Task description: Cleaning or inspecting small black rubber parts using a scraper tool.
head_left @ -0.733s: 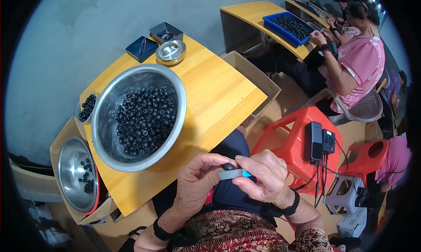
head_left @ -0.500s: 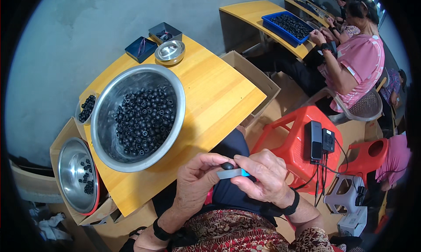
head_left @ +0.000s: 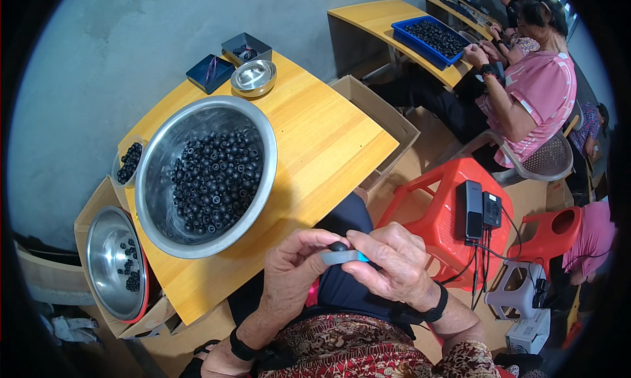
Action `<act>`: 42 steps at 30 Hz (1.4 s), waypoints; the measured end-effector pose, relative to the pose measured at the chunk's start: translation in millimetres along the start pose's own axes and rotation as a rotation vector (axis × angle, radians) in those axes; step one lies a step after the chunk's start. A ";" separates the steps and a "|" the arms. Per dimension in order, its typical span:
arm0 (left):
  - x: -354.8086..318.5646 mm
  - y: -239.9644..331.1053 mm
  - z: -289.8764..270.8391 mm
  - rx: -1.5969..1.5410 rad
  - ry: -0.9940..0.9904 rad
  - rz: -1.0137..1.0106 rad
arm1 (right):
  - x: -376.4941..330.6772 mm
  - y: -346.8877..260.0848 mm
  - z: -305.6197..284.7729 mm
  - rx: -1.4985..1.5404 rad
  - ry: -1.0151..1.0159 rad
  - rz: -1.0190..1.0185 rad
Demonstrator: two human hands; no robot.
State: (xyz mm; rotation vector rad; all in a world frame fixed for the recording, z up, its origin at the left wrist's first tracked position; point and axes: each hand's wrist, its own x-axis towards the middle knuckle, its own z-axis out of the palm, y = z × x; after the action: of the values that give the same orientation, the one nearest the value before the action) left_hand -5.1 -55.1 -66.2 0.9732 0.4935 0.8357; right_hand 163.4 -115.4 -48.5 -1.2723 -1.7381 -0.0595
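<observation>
A small black part (head_left: 338,246) sits on a grey-and-blue tool (head_left: 343,256), pinched between left hand (head_left: 292,273) and right hand (head_left: 394,266). Both hands grip it tightly, near the large steel bowl (head_left: 158,174) of black parts

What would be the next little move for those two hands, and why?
Probably pressing the small black piece down onto the grey-and-blue tool. The left hand pinches the piece right on top of it, while the right hand holds the tool level above the lap.

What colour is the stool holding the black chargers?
Red-orange stool, clearest in the head view.
</observation>
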 end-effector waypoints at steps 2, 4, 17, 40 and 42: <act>0.0 0.2 -0.9 -0.003 0.002 -0.003 | 0.0 -0.3 -0.6 -0.002 -0.008 0.000; 0.1 -0.8 -4.6 -0.077 -0.066 -0.010 | -0.6 -0.6 -1.1 -0.012 -0.020 0.004; -1.8 -3.9 -12.3 -0.099 -0.015 -0.099 | -3.3 8.6 -0.8 -0.051 -0.064 -0.003; -1.7 -9.5 -8.3 -0.299 -0.041 -0.199 | -10.5 3.9 7.6 0.018 -0.014 -0.074; -2.3 -8.6 -9.1 -0.314 -0.039 -0.219 | -10.6 3.7 7.6 0.012 -0.017 -0.095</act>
State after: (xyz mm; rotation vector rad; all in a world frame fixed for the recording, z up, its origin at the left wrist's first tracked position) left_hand -9.5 -54.8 -78.1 0.6328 0.4116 0.6708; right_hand 161.4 -117.2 -61.8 -1.1847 -1.8104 -0.0929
